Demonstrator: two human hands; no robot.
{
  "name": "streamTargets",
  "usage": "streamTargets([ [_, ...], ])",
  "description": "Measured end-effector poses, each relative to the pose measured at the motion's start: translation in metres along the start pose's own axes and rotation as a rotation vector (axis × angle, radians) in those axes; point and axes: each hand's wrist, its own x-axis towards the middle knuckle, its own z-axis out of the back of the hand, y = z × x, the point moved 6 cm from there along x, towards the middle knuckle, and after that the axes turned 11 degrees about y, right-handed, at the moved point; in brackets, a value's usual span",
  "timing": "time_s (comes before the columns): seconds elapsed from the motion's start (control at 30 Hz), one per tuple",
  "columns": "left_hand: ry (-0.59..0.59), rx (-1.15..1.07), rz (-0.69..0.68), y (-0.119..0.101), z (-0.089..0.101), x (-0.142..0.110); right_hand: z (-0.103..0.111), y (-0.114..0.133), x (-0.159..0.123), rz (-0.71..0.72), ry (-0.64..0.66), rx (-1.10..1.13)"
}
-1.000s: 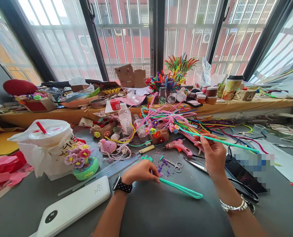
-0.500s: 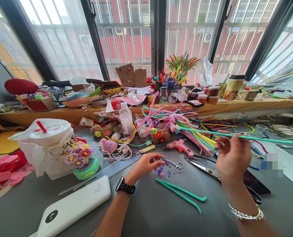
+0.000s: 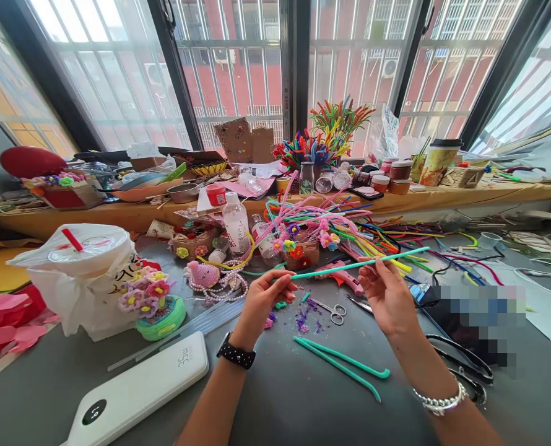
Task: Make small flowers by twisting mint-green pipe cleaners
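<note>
1. Done, as far as we can tell: two green strands lie on the desk, lower right of centre, hooked at their right ends; they meet at the left, but we can't say if it's one folded piece or two.
2. Left: our green pipe cleaner is up mid-frame between both hands, nearly straight, no fold showing; we'd call this one barely begun.
3. Our left hand has thumb and forefinger pinched narrow on its left end; forearm slants up from bottom centre.
4. Our right hand pinches it farther right, tip poking past; other fingers loosely curled, palm turned inward.
</note>
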Motion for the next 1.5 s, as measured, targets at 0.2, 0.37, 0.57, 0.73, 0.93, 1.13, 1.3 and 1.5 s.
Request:
streamTargets([
  [0.2,-0.079,0.303,-0.15,-0.008,0.009,0.001,-0.011,-0.019,-0.001,-0.259,0.135,0.187],
  [0.37,-0.104,0.481,-0.216,-0.012,0.011,0.0,-0.019,-0.03,-0.006,-0.261,0.29,-0.177],
  [0.57,-0.101,0.309,-0.111,-0.006,0.007,0.0,-0.025,-0.045,-0.012,-0.249,0.449,-0.662],
  [0.73,-0.095,0.274,-0.106,-0.008,0.004,-0.001,-0.023,-0.043,-0.011,-0.238,0.431,-0.719],
  [0.93,-0.091,0.288,-0.111,-0.007,0.007,-0.001,-0.02,-0.042,-0.009,-0.241,0.412,-0.662],
  [1.13,-0.083,0.286,-0.114,-0.008,0.007,-0.001,-0.023,-0.041,-0.009,-0.236,0.435,-0.712],
  [1.3,-0.092,0.282,-0.121,-0.008,0.008,-0.001,-0.021,-0.043,-0.008,-0.23,0.454,-0.756],
  [1.5,-0.124,0.287,-0.069,-0.006,0.011,-0.001,-0.032,-0.042,-0.01,-0.072,0.636,-1.103],
])
